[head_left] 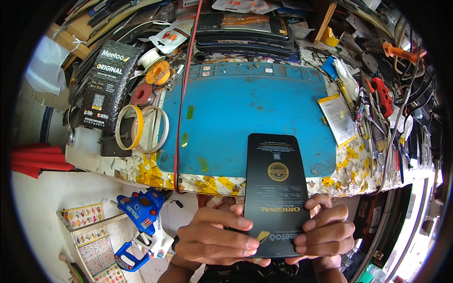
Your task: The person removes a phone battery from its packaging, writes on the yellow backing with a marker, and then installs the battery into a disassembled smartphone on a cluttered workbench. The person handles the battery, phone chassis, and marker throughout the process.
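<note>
Holding a flat black panel (278, 188) between them, the two hands grip its lower part, one at each long side. The left hand (219, 233) lays its fingers across the lower left of the face; the right hand (328, 231) curls its fingers over the right edge, so the panel sits directly between them, with its upper part reaching beyond the fingers. Gold print on that face stands upside down. In view, the panel's top overlaps a blue mat (226, 113) on the surface (339, 186); whether they touch, I cannot tell. A white battery (339, 121) lies at the mat's right edge, and a yellow ring (140, 126) stands left of the mat near a black box (106, 85).
</note>
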Motion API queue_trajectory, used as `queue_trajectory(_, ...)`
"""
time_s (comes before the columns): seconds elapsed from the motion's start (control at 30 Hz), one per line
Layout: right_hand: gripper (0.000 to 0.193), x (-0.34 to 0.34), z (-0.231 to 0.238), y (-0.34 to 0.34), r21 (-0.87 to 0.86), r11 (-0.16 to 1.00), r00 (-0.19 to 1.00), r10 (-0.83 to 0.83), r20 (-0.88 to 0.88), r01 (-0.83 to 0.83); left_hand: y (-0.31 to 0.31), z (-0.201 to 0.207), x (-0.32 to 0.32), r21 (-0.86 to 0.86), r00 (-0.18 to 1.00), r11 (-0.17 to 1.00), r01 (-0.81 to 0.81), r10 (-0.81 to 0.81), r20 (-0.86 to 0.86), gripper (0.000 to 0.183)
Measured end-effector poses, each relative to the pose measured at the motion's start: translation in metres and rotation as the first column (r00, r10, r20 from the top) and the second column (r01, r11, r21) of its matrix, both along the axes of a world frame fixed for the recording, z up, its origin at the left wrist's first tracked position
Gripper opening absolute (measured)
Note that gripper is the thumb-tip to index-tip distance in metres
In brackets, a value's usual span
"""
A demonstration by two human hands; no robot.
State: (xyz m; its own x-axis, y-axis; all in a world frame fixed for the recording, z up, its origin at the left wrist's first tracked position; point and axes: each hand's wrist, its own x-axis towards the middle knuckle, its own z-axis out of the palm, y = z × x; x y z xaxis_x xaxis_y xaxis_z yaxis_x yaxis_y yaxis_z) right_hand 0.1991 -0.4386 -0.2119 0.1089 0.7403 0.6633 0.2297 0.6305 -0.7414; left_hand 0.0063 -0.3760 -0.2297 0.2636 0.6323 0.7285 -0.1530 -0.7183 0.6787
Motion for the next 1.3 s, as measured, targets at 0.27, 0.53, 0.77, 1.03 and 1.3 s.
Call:
queue_trajectory(0.27, 0.021, 0.004, 0.015, -0.002, -0.128, 0.99, 0.988, -0.038, 0.152, 0.057, 0.0, 0.009, -0.001, -0.093, 0.993, 0.989, 0.112, -0.114, -0.015, 0.036)
queue_trajectory(0.53, 0.016, 0.011, 0.01, -0.002, 0.0, 0.999, 0.97, 0.053, 0.238, -0.054, -0.002, -0.007, -0.012, 0.041, 0.969, 0.968, 0.247, -0.248, 0.013, 0.06)
queue_trajectory(0.77, 0.01, 0.011, 0.002, -0.006, 0.0, 0.996, 0.969, 0.086, 0.23, -0.089, -0.007, -0.028, -0.011, 0.168, 0.98, 0.969, 0.181, -0.191, 0.048, 0.067)
queue_trajectory(1.03, 0.011, 0.015, -0.011, -0.007, 0.07, 0.99, 0.967, 0.102, 0.234, -0.121, -0.013, -0.022, -0.017, 0.14, 0.985, 0.976, 0.166, -0.158, -0.066, 0.066)
queue_trajectory(1.3, 0.014, 0.019, -0.01, -0.007, -0.027, 0.988, 0.947, 0.155, 0.282, -0.154, -0.007, -0.026, -0.02, 0.133, 0.981, 0.973, 0.187, -0.178, -0.073, 0.066)
